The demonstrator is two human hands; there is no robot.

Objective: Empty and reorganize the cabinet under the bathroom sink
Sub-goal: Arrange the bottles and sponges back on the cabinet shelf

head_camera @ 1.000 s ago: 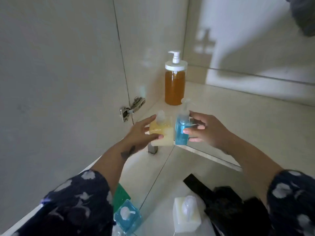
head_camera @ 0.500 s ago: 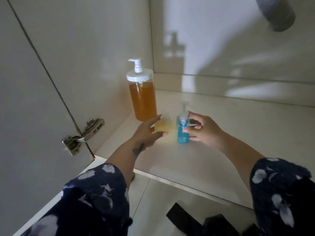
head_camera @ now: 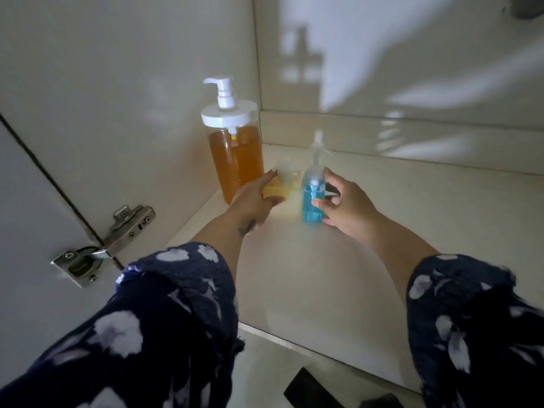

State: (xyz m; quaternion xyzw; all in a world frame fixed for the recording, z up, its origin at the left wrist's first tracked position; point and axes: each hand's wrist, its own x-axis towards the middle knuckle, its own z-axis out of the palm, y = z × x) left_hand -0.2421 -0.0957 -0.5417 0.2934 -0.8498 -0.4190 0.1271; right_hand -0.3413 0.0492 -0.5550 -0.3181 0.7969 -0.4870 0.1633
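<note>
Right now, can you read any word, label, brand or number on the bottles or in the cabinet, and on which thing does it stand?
None can be read.
Large amber pump bottle: no label shows.
Blue pump bottle, gripped by the right hand: no print visible.
Yellow bottle, gripped by the left hand: blurred, nothing legible.
Door hinge: no readable marking.
</note>
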